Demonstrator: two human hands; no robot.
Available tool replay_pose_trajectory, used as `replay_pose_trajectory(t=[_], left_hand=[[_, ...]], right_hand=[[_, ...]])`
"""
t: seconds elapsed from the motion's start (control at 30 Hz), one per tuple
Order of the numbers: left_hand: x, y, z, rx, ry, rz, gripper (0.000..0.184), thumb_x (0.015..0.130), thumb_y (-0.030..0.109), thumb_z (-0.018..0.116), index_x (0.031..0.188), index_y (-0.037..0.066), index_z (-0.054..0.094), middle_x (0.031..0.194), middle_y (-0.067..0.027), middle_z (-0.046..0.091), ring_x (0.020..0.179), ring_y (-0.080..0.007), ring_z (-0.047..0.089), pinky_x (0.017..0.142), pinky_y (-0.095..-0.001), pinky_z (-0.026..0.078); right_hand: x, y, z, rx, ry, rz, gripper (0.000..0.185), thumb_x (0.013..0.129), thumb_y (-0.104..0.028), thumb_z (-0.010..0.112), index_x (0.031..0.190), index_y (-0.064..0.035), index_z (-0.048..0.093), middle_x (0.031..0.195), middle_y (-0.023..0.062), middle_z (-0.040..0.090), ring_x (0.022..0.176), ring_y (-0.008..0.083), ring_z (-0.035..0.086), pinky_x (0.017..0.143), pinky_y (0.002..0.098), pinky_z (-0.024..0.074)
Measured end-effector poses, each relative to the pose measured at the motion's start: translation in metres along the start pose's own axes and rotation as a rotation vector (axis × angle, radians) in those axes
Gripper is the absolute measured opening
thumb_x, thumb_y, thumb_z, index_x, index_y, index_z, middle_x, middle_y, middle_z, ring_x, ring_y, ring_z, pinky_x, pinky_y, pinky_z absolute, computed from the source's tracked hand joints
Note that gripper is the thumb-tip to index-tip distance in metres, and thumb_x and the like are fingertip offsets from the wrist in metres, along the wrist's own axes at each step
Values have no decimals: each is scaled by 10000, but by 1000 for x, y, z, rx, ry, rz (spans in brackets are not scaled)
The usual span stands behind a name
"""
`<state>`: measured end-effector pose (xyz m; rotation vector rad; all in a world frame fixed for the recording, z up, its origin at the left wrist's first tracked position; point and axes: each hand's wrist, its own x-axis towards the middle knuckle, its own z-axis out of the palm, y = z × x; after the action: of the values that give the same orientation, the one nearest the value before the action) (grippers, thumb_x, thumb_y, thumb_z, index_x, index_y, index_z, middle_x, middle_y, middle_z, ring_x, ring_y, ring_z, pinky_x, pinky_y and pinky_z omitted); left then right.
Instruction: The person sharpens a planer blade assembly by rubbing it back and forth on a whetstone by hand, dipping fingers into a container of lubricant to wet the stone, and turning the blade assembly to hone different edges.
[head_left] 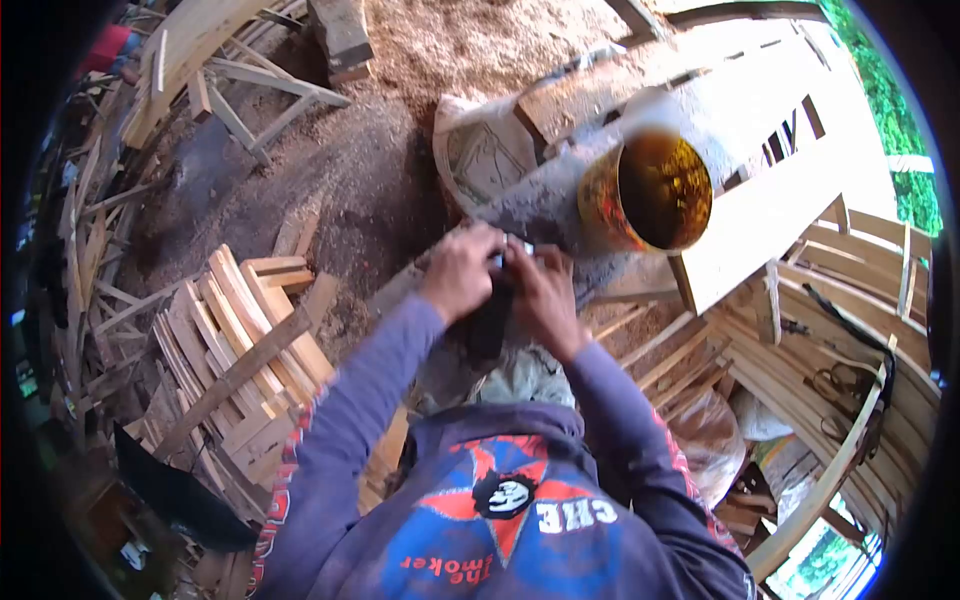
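My left hand (462, 272) and my right hand (545, 300) meet close together in front of me. The fingers of both are bent and pinched around a small object (514, 246) with a pale, bluish shine; its kind cannot be made out. Below and between the hands is a dark shape (490, 325), too unclear to name. Just beyond my right hand, a stained yellow bucket (600, 205) stands on a grey, worn board (540, 205). The bucket's inside is dark and coated yellow-brown.
Stacked wood strips (235, 320) lie to the left, with a trestle-like wooden frame (265, 105) farther off. Sawdust (470, 50) covers the ground ahead. A long pale plank (760, 235) and a rack of boards (850, 290) stand to the right.
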<state>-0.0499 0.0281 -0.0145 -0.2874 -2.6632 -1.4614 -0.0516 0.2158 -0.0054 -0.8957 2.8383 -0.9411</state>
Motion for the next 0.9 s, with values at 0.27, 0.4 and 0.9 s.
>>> replay_pose_trajectory(t=[0.27, 0.4, 0.9], left_hand=[[0, 6, -6, 2, -112, -15, 323, 771, -42, 721, 1081, 46, 729, 1102, -167, 730, 1059, -374, 711, 935, -456, 572], [-59, 18, 11, 15, -49, 16, 221, 850, 12, 668, 1063, 31, 720, 1105, -183, 717, 1036, -399, 698, 893, -472, 560], [-54, 30, 15, 97, 100, -26, 249, 867, 8, 644, 1112, 31, 687, 1086, -180, 697, 1025, -390, 692, 897, -471, 552]], right_hand=[[-10, -10, -1, 52, 41, 108, 432, 875, -76, 693, 1303, -116, 661, 1133, 132, 716, 1054, 375, 610, 930, 524, 457], [-60, -20, 1, 121, 53, 21, 406, 881, -59, 684, 1286, -92, 673, 1108, 114, 738, 1031, 340, 614, 903, 492, 461], [-40, -14, -2, -24, 41, -28, 499, 853, -9, 649, 1343, -100, 669, 1213, 85, 761, 1042, 326, 662, 944, 468, 467]])
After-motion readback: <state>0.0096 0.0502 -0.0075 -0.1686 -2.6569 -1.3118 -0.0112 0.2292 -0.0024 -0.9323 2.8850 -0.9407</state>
